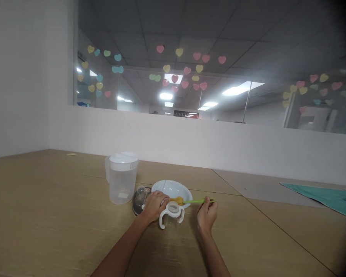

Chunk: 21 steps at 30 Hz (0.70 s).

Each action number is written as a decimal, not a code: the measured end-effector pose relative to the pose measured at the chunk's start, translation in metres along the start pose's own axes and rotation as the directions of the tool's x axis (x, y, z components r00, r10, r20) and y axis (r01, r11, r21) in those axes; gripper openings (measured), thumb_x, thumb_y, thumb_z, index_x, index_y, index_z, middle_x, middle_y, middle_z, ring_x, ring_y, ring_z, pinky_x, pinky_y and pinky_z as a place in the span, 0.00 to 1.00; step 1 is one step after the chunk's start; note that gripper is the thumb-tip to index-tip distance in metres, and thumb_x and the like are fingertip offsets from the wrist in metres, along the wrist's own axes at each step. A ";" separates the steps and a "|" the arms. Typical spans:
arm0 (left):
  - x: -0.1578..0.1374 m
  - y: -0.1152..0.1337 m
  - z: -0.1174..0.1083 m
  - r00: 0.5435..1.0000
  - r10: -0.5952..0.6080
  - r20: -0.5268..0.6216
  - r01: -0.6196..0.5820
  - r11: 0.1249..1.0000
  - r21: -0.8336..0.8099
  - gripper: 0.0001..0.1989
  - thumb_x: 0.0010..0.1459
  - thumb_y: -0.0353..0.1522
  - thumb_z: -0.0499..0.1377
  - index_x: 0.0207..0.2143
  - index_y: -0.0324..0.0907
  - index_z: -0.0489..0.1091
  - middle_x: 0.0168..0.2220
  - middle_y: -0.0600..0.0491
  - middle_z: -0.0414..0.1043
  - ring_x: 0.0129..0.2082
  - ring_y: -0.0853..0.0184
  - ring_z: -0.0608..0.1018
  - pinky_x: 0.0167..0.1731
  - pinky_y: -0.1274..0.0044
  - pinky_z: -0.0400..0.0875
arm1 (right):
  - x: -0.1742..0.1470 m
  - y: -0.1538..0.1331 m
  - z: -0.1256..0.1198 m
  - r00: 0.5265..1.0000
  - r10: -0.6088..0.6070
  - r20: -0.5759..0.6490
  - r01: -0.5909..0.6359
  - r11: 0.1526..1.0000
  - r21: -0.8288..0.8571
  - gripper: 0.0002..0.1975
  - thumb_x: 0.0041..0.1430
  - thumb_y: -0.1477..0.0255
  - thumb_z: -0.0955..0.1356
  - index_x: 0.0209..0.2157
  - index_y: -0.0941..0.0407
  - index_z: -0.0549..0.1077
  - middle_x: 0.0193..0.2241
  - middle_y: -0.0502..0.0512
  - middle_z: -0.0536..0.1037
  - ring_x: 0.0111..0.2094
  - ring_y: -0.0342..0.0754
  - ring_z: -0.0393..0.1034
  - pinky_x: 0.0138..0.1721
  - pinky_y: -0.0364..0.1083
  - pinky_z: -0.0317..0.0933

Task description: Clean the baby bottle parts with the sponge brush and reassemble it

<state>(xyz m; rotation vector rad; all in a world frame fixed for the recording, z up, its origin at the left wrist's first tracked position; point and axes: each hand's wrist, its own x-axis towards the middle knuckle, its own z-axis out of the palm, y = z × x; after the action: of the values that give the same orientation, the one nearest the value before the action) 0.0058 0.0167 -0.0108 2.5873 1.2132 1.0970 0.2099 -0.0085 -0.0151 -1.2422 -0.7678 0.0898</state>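
One slim green-handled tool [192, 201] with a fluffy-looking yellow head [177, 200] lies nearly level over the near side of a white bowl [173, 188], handle end toward 3 o'clock. The person's right hand [207, 216] has that end pinched, thumb and fingers closed about it, probably because holding it far out leaves most of the handle's reach. The left hand [155, 206] curls at the tool's 9 o'clock end, knuckles up; I can't tell how tight its fingers are or whether they have hold of anything. Just toward 6 o'clock of the yellow head stands a see-through bottle [173, 212] with two white handles, within easy reach of both hands, I'd judge. By the left wrist, toward 10 o'clock, a dark dish [135, 207] bears a transparent cap [141, 194]; beyond stands a lidded jug [122, 185]. That side is crowded, the dish rim close to the jug. A wall [173, 136] bounds the table [60, 215] at 12 o'clock. The right hand has more room toward 3 o'clock, with a teal sheet [323, 196] well off near 2.
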 end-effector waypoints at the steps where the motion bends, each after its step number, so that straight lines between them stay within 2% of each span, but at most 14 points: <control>1: 0.000 -0.001 0.000 1.000 -0.006 0.007 0.006 1.000 0.015 0.16 0.64 0.35 0.46 0.39 0.45 0.74 0.39 0.51 0.76 0.46 0.62 0.71 0.48 0.71 0.60 | 0.001 0.002 0.001 0.999 0.046 0.016 -0.046 0.998 0.034 0.20 0.56 0.49 0.59 0.25 0.51 0.58 0.14 0.43 0.62 0.18 0.43 0.58 0.25 0.44 0.51; 4: 0.001 -0.002 0.000 1.000 -0.024 0.012 0.023 0.997 0.073 0.17 0.64 0.36 0.46 0.36 0.43 0.74 0.37 0.49 0.75 0.45 0.61 0.71 0.47 0.71 0.60 | 0.002 0.006 0.005 0.982 0.171 0.083 -0.180 0.977 0.116 0.21 0.53 0.48 0.61 0.24 0.51 0.58 0.10 0.41 0.59 0.14 0.42 0.54 0.20 0.44 0.49; 7: 0.002 -0.002 0.001 0.999 -0.037 0.005 0.036 0.989 0.141 0.17 0.64 0.36 0.46 0.36 0.43 0.74 0.35 0.48 0.75 0.42 0.61 0.72 0.45 0.71 0.61 | 0.002 0.006 0.006 0.974 0.207 0.097 -0.219 0.966 0.135 0.22 0.51 0.47 0.62 0.23 0.51 0.58 0.10 0.41 0.60 0.13 0.42 0.53 0.18 0.43 0.48; 11: 0.002 0.000 0.000 1.000 -0.024 0.019 0.020 0.979 0.201 0.17 0.64 0.35 0.45 0.35 0.42 0.73 0.33 0.48 0.75 0.40 0.61 0.73 0.45 0.70 0.61 | 0.001 -0.001 0.000 0.985 0.165 -0.057 -0.158 0.980 0.119 0.20 0.51 0.49 0.63 0.24 0.52 0.60 0.12 0.42 0.63 0.14 0.41 0.56 0.19 0.43 0.51; 14: 0.001 0.001 -0.003 0.999 -0.031 -0.031 0.037 0.981 0.192 0.15 0.63 0.36 0.47 0.36 0.42 0.72 0.36 0.48 0.75 0.41 0.60 0.73 0.46 0.69 0.60 | 0.001 -0.006 -0.003 0.983 0.128 -0.131 -0.113 0.987 0.113 0.21 0.50 0.49 0.64 0.25 0.53 0.63 0.16 0.45 0.67 0.16 0.41 0.58 0.20 0.42 0.53; 16: 0.000 0.001 -0.004 0.997 -0.045 -0.067 0.057 0.980 0.192 0.13 0.62 0.37 0.50 0.37 0.42 0.72 0.37 0.48 0.75 0.42 0.60 0.73 0.48 0.68 0.59 | 0.001 -0.007 -0.003 0.991 0.114 -0.075 -0.105 0.988 0.112 0.23 0.47 0.47 0.65 0.24 0.54 0.65 0.17 0.47 0.68 0.17 0.41 0.59 0.20 0.42 0.53; 18: 0.000 -0.001 -0.003 0.995 -0.054 -0.085 0.070 0.979 0.192 0.13 0.62 0.38 0.50 0.39 0.42 0.72 0.39 0.48 0.75 0.44 0.59 0.72 0.49 0.68 0.58 | 0.000 -0.008 -0.001 0.994 0.100 0.042 -0.105 0.986 0.128 0.24 0.45 0.46 0.66 0.25 0.55 0.67 0.16 0.47 0.68 0.17 0.42 0.59 0.19 0.42 0.52; 21: -0.001 -0.002 -0.001 0.995 -0.052 -0.086 0.067 0.982 0.176 0.14 0.62 0.38 0.49 0.39 0.42 0.72 0.40 0.48 0.75 0.45 0.59 0.71 0.50 0.67 0.57 | -0.003 -0.007 0.003 0.974 0.088 0.209 -0.123 0.979 0.164 0.25 0.43 0.46 0.67 0.27 0.56 0.68 0.14 0.45 0.66 0.15 0.41 0.57 0.17 0.42 0.49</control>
<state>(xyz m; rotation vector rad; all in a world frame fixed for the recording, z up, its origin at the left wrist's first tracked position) 0.0029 0.0173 -0.0112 2.6371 1.4614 1.1407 0.2032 -0.0097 -0.0096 -1.1148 -0.8483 0.3680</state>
